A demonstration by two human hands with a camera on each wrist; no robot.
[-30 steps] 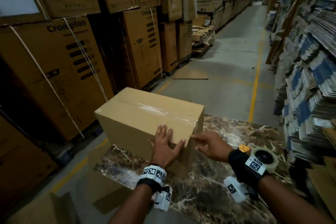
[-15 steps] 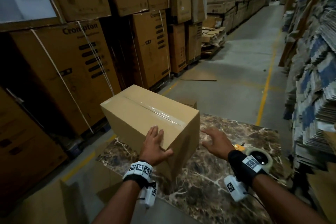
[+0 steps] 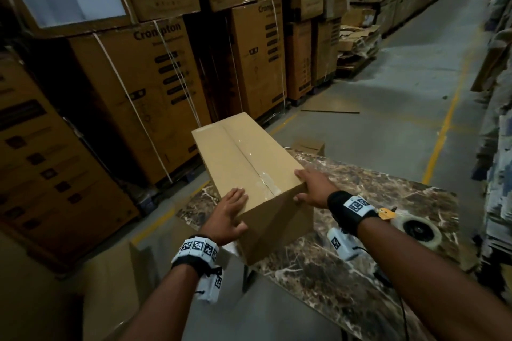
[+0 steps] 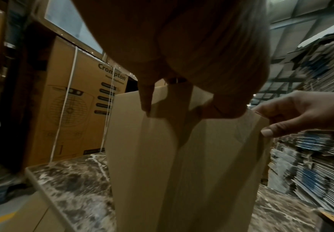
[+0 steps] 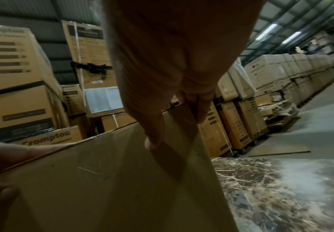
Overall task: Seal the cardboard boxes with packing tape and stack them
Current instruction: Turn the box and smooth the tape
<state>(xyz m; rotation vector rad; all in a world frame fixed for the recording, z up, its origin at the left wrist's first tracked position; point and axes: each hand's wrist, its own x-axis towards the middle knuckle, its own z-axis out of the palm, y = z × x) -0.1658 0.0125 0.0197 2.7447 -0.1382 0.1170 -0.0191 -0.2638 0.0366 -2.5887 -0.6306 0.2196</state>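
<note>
A plain cardboard box is standing on a dark marbled tabletop. The left hand is pressing on the box's top edge, fingers pointing down. The right hand is gripping the box's upper right corner. Left of the box, a strapped carton is reading "Crompton".

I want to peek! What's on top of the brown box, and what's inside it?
On top of the cardboard box runs clear packing tape along its seam, and both hands hold its near end: left hand, right hand. The flaps are closed, so the inside is hidden.
</note>
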